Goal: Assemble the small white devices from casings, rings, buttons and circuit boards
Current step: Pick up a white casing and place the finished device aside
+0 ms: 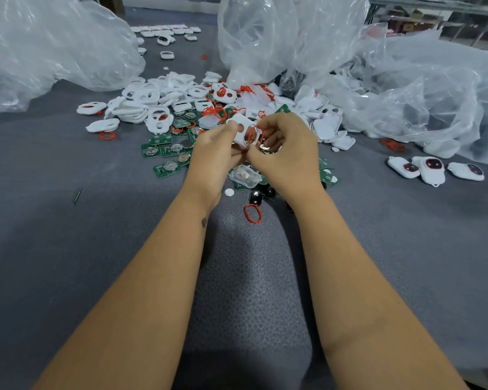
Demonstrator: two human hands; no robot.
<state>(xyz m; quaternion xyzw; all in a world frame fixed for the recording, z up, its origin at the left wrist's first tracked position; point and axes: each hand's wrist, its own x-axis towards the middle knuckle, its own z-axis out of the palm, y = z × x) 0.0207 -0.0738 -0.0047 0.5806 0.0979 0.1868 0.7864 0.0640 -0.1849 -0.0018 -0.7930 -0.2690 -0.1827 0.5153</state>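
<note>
- The left hand (214, 153) pinches a flat white plastic casing (244, 132) by its edge, fingers curled round it; the casing has a round hole and a larger rounded opening, and is held above the heap at the middle of the table (68, 220).
- The right hand (286, 153) pinches a thin red ring (253, 135) against the casing's larger opening, its fingers curled close; a small metallic part shows under its fingers, too hidden to tell what it is.
- The table is covered in a grey mat with a fine honeycomb texture.
- Behind the hands lies a heap of white casings (150, 99), glossy and rounded, too many to count, mixed with more red rings.
- Green rectangular circuit boards (166, 168), each with a round silver battery holder, spread left of and under the hands; no writing on them is readable.
- One loose red ring (253, 213) lies near the wrists, just beside glossy black round buttons (255, 197).
- Three assembled white devices (434, 168) with dark red-rimmed faces lie together at the right.
- Crumpled clear plastic bags (406, 88) billow at the left, middle and right.
</note>
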